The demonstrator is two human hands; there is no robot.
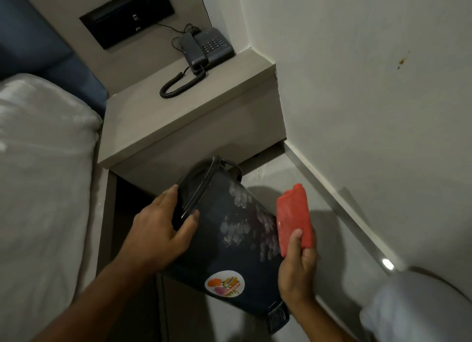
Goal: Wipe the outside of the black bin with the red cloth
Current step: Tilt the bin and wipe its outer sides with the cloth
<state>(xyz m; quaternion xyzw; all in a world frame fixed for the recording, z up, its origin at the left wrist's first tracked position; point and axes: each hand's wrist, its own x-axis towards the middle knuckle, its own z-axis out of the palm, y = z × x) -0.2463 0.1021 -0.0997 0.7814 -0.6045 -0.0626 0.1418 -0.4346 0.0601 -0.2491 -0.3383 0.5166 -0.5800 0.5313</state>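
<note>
The black bin [229,244] is tilted, its lid end pointing up and away from me and its pedal end low near me. It bears a pale petal pattern and a round colourful sticker. My left hand [158,231] grips the bin's lid end, fingers wrapped over the rim. My right hand [297,270] holds the folded red cloth [293,219] upright against the bin's right side, thumb on the cloth's front.
A grey bedside shelf [194,121] with a dark telephone [207,47] juts out just behind the bin. A white bed [43,178] fills the left side. A white wall [370,98] and skirting close off the right. White fabric [419,308] lies at lower right.
</note>
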